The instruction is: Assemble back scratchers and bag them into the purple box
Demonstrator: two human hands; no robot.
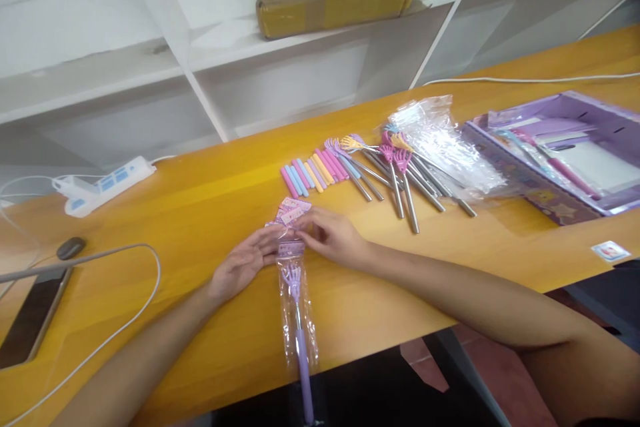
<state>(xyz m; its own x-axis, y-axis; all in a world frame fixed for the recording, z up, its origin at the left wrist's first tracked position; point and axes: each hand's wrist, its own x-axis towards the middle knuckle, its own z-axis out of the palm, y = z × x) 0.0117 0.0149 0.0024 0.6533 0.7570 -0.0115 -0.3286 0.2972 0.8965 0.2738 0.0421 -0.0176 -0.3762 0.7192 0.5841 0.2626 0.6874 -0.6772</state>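
A clear plastic bag (313, 340) holds a lilac back scratcher (303, 360) with a hand-shaped head and a purple sleeve. Its lower end reaches past the table's front edge. At the bag's top, my left hand (245, 260) has its fingers fairly straight, with the fingertips gripping the bag's edge. My right hand (333, 237) pinches the same upper end between thumb and fingers. A printed purple header card (291, 249) shows inside the bag, below the fingertips. Several more printed cards (293, 207) lie just beyond my hands.
Coloured sleeves (313, 172) lie in a row, beside several metal back scratchers (407, 193). A pile of clear bags (440, 140) and a purple box (550, 197) are to the right. At left are a power strip (107, 185), phone (35, 317) and white cable (159, 267).
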